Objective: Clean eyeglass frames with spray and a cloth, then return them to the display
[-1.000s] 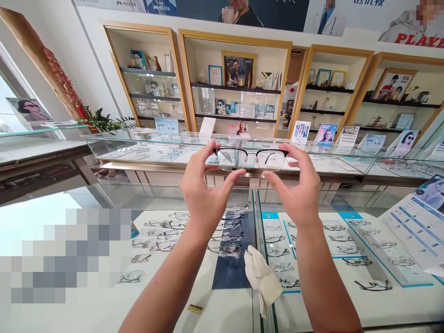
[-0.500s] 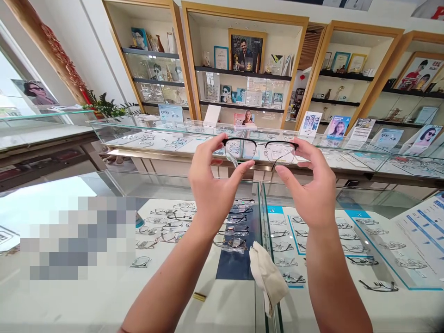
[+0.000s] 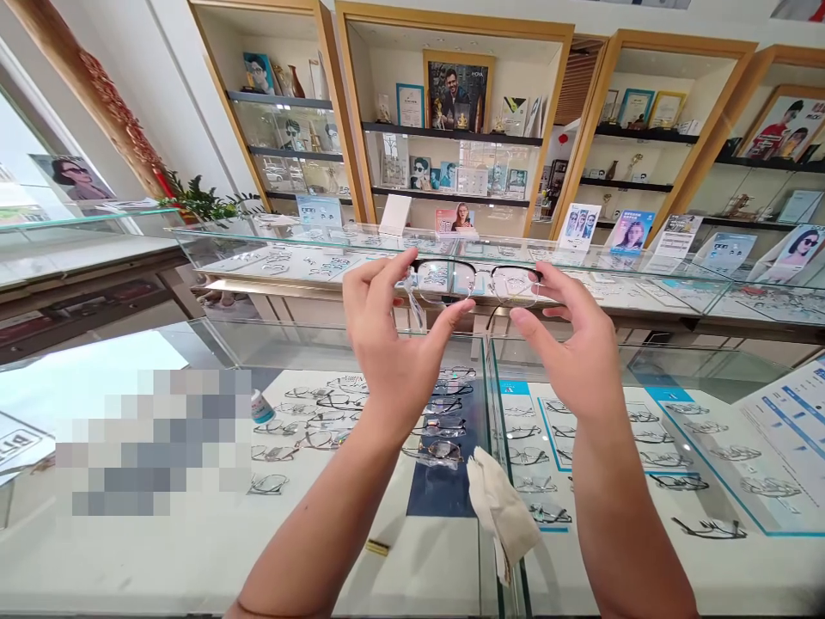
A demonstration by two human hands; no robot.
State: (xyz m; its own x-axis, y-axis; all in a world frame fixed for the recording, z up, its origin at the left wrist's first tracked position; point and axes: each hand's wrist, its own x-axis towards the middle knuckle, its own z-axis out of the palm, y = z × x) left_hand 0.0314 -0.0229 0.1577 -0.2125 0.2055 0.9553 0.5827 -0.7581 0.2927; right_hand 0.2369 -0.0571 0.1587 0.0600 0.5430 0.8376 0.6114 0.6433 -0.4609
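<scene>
A pair of eyeglasses (image 3: pixel 480 273) with a dark browline and thin metal lower rims is held up in the air between my two hands, lenses upright. My left hand (image 3: pixel 393 331) pinches its left end, thumb below the lens and fingers at the upper corner. At the opposite end, my right hand (image 3: pixel 571 340) grips the frame in the same way, fingertips on the outer corner. One temple hangs down near my left fingers. Beneath my hands, a crumpled cream cloth (image 3: pixel 503 511) lies on the glass counter over the joint between two cases.
Glass display cases (image 3: pixel 444 559) hold rows of eyeglasses below my arms. A small gold-coloured piece (image 3: pixel 377 548) and a white bottle (image 3: pixel 261 407) are on the left counter. Beyond stands another glass counter (image 3: pixel 309 288) with upright cards, then wooden-framed shelves (image 3: pixel 451 13).
The eyeglasses and both hands have shifted slightly left, and the glasses are turned a little. My grip at both ends stays. The view has moved slightly.
</scene>
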